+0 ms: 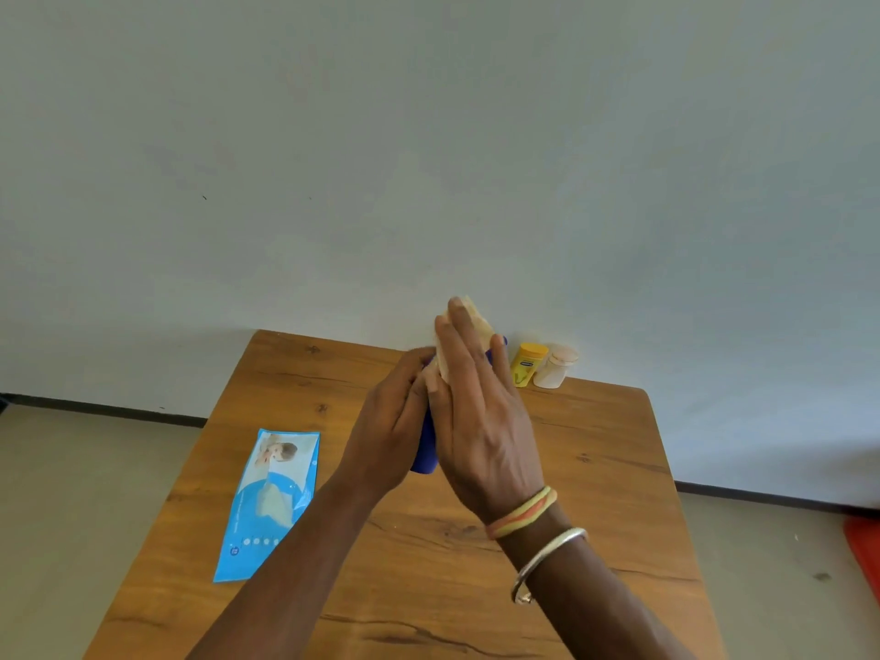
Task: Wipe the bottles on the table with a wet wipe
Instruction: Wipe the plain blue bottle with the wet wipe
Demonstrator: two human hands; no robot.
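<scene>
- Blue bottle (425,450): held above the wooden table (595,469) at its centre, lying tilted between both hands; contents not visible.
- Left hand (385,435): fingers curled round the blue bottle.
- Right hand (481,421): fingers straight, pressing a wet wipe (469,316) flat against the bottle.
- Yellow bottle (526,365): upright, capped, at 1 o'clock.
- White jar (555,369): lidded, touching the yellow bottle's right side.
- Wet-wipe pack (269,502): flat at 9 o'clock; whether any wipes remain inside cannot be told.

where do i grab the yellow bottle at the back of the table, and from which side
Grip the yellow bottle round its body, below the cap, coming from its near left side. It stands upright at the far edge of the table, with the white bottle close on its right and the wall behind.
</scene>
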